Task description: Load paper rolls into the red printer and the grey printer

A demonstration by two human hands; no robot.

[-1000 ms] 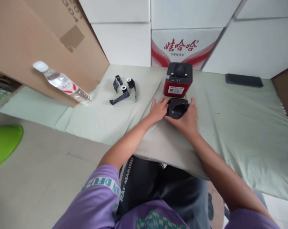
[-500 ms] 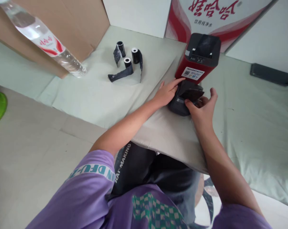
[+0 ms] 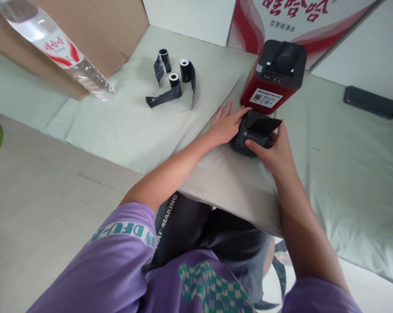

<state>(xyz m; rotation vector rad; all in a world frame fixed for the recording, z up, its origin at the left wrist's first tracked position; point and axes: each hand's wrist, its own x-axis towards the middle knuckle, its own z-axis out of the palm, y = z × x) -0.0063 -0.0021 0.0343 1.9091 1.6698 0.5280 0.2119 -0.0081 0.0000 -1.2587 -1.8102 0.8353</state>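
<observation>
A red-and-black printer (image 3: 276, 76), a small black device (image 3: 253, 137), pale green cloth (image 3: 346, 152), purple sleeve (image 3: 118, 256).

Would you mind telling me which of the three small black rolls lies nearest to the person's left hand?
The roll at the front of the group, with its black strip trailing left, lies nearest the left hand. The other two rolls stand farther back.

Both forearms reach forward, left hand (image 3: 225, 126) lying flat with fingers extended, right hand (image 3: 274, 152) curled.
</observation>
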